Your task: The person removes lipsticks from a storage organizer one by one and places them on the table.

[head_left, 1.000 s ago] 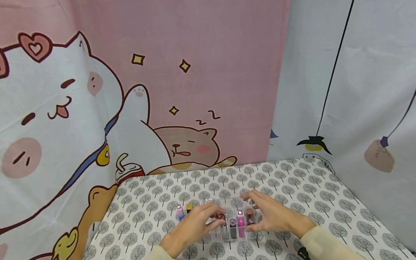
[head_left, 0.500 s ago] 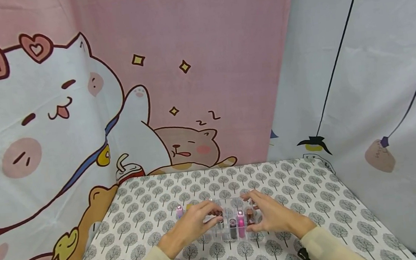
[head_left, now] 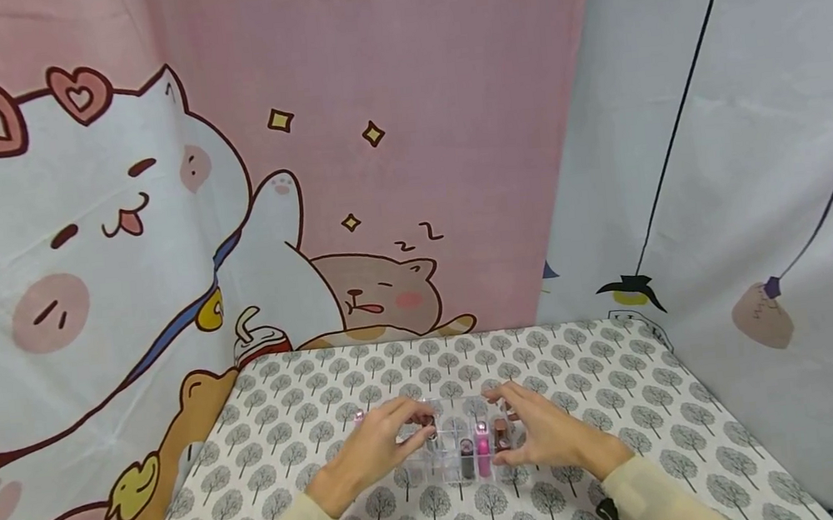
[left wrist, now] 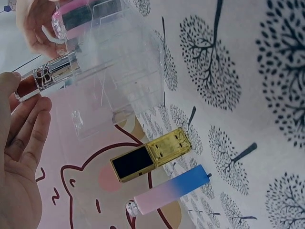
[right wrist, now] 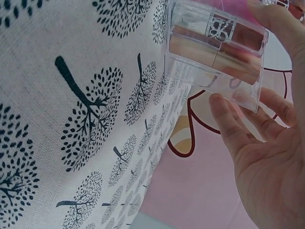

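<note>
My left hand (head_left: 377, 438) pinches a lip gloss tube (left wrist: 51, 71) by its reddish-brown end. The tube's silver part, with a bow emblem, points into the clear compartment organizer (left wrist: 131, 81) and overlaps its wall in the left wrist view. At the organizer's right end, my right hand (head_left: 549, 430) holds it between thumb and fingers. In its compartments stand a dark tube (head_left: 468, 461), a bright pink tube (head_left: 483, 452) and a brown tube (right wrist: 248, 37) with a similar bow emblem, closest to the right hand.
Left of the organizer stand a gold and black lipstick (left wrist: 150, 155) and a pink-to-blue tube (left wrist: 170, 189), mostly behind my left hand in the head view. A tree-print cloth (head_left: 561, 514) covers the table. Cartoon-printed curtains (head_left: 482, 161) hang behind and at the sides.
My left hand has moved left along the organizer with the lip gloss tube, from beside the dark tube. It now covers the gold lipstick in the head view. My right hand has stayed put.
</note>
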The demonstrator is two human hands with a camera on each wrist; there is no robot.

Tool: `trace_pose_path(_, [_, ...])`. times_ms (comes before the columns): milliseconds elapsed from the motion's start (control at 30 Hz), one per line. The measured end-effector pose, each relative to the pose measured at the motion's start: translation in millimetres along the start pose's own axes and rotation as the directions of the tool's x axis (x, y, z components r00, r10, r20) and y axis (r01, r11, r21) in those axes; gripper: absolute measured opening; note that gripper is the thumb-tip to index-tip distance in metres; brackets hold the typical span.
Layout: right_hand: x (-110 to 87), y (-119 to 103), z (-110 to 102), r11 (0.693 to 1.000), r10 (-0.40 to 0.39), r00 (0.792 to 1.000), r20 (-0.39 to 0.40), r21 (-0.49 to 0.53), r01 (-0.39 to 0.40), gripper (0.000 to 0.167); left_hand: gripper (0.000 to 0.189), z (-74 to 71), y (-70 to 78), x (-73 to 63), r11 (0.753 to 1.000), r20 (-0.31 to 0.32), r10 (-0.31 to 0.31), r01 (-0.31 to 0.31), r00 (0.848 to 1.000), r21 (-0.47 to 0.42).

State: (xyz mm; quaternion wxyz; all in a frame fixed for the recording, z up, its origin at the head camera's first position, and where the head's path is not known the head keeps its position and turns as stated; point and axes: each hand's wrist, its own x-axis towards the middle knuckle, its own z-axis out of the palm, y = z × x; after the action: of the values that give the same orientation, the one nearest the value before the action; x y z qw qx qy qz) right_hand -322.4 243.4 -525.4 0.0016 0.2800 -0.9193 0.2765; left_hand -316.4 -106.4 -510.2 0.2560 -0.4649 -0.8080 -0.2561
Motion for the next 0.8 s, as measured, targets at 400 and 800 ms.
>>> trace_pose_path(400, [-1.4, 0, -1, 1.000, 0.002, 1.000, 0.006, 0.014, -0.002, 0.107, 0.030, -13.4, -2.3, -3.3, 1.000, -0.038, 0.008, -0.008, 0.999, -0.012])
trace_pose_path(800, [-1.5, -1, -2, 1.000, 0.011, 1.000, 0.010, 0.016, -0.011, 0.108, 0.033, -29.8, -9.9, -16.2, 0.999, -0.065, 0.007, -0.005, 0.998, 0.041])
